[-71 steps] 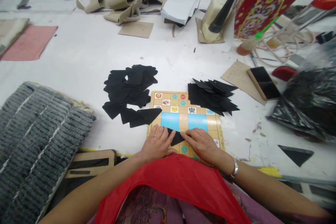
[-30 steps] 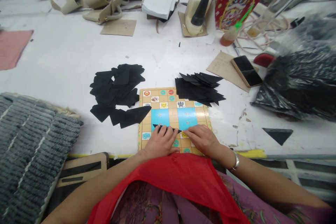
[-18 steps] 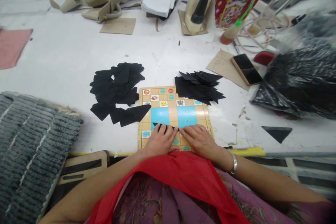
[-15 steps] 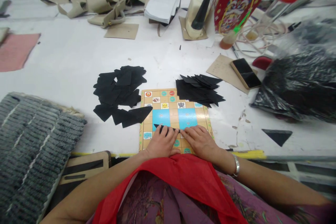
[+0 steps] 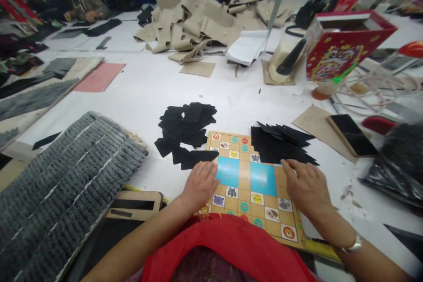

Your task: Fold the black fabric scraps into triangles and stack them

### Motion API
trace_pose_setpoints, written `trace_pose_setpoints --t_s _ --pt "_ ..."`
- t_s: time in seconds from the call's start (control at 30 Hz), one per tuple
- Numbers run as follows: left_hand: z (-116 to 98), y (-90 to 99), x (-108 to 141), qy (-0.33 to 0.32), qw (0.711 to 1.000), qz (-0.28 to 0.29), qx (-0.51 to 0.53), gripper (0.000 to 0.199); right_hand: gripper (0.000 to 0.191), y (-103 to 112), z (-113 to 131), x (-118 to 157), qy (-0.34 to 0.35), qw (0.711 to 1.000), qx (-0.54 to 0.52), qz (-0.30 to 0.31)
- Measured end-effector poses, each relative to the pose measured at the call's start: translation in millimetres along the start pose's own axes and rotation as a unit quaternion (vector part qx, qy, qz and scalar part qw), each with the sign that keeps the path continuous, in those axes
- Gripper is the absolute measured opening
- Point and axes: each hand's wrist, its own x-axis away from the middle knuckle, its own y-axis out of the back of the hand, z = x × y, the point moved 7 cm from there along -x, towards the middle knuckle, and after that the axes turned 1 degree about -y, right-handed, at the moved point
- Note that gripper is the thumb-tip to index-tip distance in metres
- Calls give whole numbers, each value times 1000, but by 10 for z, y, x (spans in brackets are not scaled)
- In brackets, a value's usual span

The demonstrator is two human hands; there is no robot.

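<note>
My left hand lies at the left edge of a game board printed with animals and blue patches. Its fingers are stretched forward, with the tips close to the lowest black pieces of a loose pile of black fabric-like cut pieces. My right hand is over the board's right edge, fingers apart and fingertips at the near edge of a second stack of pointed black pieces. Nothing shows clearly in either hand. The board's near edge is partly hidden by a red apron.
A grey ribbed textile lies at left. Beyond are a beige heap, a notepad, a glue-coloured bottle and a red box. At right are a phone and a black plastic bag. People work across the table.
My hands have parted from a black piece pressed on the board: the left moved toward the loose pile, the right toward the pointed stack. That piece no longer shows there. The view has tilted up.
</note>
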Motion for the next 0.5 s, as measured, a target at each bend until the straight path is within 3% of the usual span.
trace_pose_setpoints --t_s 0.07,0.1,0.2,0.27,0.33,0.4,0.5 --pt "178 -19 10 56 997 14 -45 33 35 55 -81 -131 -27 999 -24 -30" --pt "177 -65 17 54 997 32 -54 31 34 65 -12 -184 -16 997 -58 -39" --pt "-107 -208 47 -30 997 70 -30 33 30 38 457 -301 45 982 -179 -50" --pt "-316 -216 74 -75 995 59 4 35 31 -32 805 -353 79 968 -236 -34" --pt "-376 -170 93 -74 996 40 34 37 31 -119 1053 -374 110 961 -253 -2" --pt "-250 -119 104 -26 998 26 45 37 31 -185 1150 -348 137 960 -241 25" --pt "47 -116 110 27 998 45 30 35 33 -213 1049 -244 156 962 -221 40"
